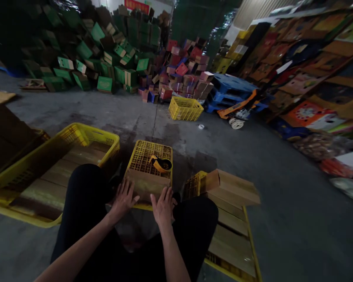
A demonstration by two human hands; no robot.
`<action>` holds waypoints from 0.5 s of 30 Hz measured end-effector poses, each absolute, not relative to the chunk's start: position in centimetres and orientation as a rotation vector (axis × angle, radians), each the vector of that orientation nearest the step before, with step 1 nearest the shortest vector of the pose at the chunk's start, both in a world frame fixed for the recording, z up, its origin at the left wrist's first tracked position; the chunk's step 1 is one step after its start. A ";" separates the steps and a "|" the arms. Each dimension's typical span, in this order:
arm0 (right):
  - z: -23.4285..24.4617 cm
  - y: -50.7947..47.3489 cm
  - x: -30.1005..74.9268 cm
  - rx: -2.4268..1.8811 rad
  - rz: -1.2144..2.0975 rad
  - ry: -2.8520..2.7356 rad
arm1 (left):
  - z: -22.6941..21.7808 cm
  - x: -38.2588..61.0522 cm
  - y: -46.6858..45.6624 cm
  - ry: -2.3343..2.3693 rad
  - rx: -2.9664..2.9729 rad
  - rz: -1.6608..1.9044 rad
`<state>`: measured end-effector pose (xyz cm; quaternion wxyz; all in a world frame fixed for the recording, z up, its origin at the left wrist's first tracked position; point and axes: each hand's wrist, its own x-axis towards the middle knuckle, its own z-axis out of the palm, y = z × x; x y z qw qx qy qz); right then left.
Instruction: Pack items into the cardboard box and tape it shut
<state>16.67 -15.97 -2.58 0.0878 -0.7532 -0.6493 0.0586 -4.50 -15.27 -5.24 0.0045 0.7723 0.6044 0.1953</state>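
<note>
I sit with my knees apart, facing an overturned yellow crate (148, 156). A folded piece of brown cardboard (145, 186) lies against its near side. My left hand (124, 197) rests on the cardboard's left part with fingers spread flat. My right hand (164, 205) lies on its right part, fingers stretched out. A yellow tape dispenser (161, 163) sits on top of the crate, just beyond my hands.
A large yellow crate (85, 137) with flat cardboard sheets stands at my left. Another yellow crate (241, 243) stacked with folded cardboard lies at my right. Farther off are a small yellow crate (185, 108), blue pallets (232, 84), a pallet jack (238, 113) and heaps of green and red boxes.
</note>
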 end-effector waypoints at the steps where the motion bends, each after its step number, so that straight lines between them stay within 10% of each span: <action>1: -2.5 -16.3 16.0 -2.229 0.166 -1.958 | -5.4 -3.9 -15.6 1.880 2.445 0.614; 15: -0.3 -18.2 14.4 -2.018 0.261 -2.148 | -4.2 -2.7 -16.7 1.693 2.515 0.516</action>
